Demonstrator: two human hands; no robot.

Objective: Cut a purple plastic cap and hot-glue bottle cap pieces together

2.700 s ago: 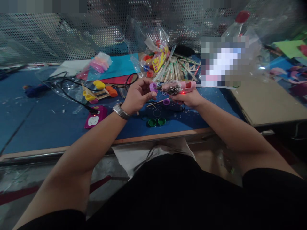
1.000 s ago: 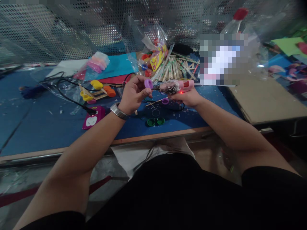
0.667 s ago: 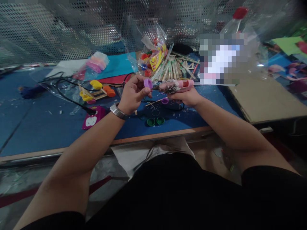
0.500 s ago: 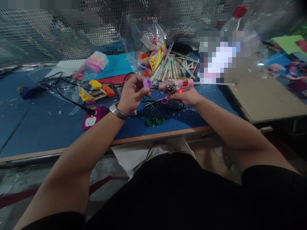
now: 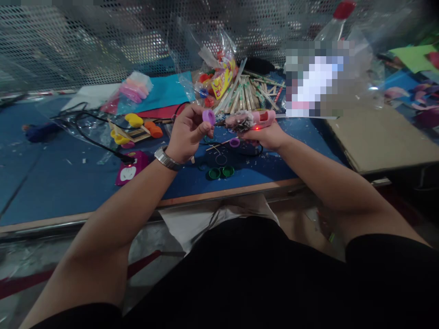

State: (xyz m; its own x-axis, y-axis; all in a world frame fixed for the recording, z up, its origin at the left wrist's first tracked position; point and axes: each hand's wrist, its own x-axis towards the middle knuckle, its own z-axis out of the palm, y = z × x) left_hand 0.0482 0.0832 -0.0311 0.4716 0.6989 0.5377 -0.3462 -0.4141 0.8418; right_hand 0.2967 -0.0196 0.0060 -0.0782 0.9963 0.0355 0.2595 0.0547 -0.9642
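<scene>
**A:** ok what are the hands up to here?

**B:** Left hand [image 5: 186, 134] has a purple cap [image 5: 208, 117] pinched between thumb and fingers, up off the tabletop [image 5: 68, 185]. Right hand [image 5: 272, 136] is wrapped round a pink glue gun [image 5: 243, 121], red light on. The nozzle [image 5: 221, 123] points left, just beside the cap. Can't tell if they touch.

**A:** any tips for that bit?

**B:** I'd pinch the cap by its far side so the fingertips stay clear of the tip, which I'd assume is hot. Looks like the open side faces roughly toward the gun, handy if you want a clear view of the rim. Steady wrists, light squeeze, and I'd turn the cap rather than swing the gun. That front end looks gunky too, so watch for strings.

**A:** what's around them?

**B:** Second cap [image 5: 234, 142], also purple, lies below the gun, with two green caps [image 5: 214, 173] side by side nearer the front edge. Off to the left there's a power strip [image 5: 131, 169] and a small wooden frame [image 5: 137, 135] with yellow and orange bits. Sticks [image 5: 244, 96] are heaped behind the gun, cardboard [image 5: 391, 144] well off to the right.
</scene>
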